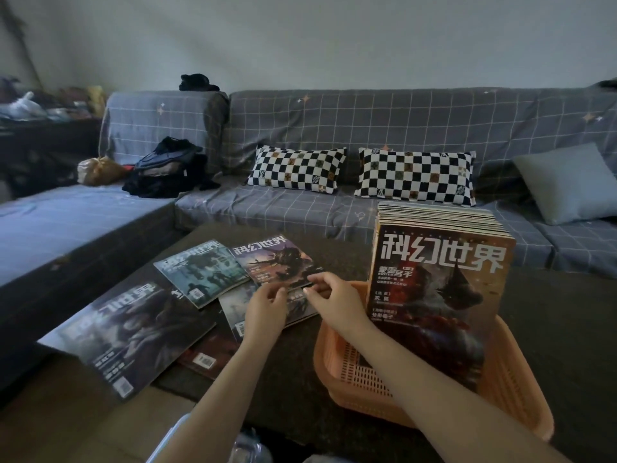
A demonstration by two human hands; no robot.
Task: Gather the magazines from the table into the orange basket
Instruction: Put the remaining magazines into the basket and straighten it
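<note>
Dark table [287, 389] — five loose magazines [273, 262], two hands [267, 312].

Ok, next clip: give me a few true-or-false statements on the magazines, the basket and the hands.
1. The orange basket already holds a stack of magazines standing upright. True.
2. The table has no magazines left on it. False: several still lie there, such as the teal magazine.
3. Both hands are at the purple magazine. True: the left hand and right hand meet at its near edge.
4. The basket sits on the sofa. False: it rests on the table.
</note>
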